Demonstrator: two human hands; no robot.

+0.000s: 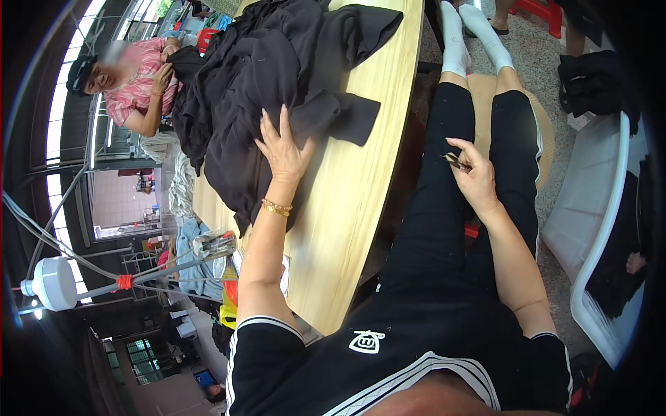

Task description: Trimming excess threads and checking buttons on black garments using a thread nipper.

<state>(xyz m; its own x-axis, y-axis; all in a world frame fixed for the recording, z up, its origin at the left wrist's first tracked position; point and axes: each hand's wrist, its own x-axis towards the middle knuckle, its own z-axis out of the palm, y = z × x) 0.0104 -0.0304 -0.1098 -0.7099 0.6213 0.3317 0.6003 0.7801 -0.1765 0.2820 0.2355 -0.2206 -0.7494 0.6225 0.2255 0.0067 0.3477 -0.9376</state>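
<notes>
A big heap of dark fabric or garments [250, 90] covers much of the pale wooden table [326, 243] on my left. My left hand [283, 149] lies on the near part of this cloth, its fingers spread and nothing gripped. Bracelets circle that wrist. Over my lap, clear of the table, my right hand [475, 173] is closed around small dark thread snips [455, 162], whose pointed end shows past the fingers. Most of the snips is hidden in the palm.
Across the heap sits a person in a pink top [142, 83], hands on the dark cloth. A white tub [590, 215] with dark cloth stands at my right. A lamp [54, 283] on a metal arm and a clear container of tools [214, 244] are at the left.
</notes>
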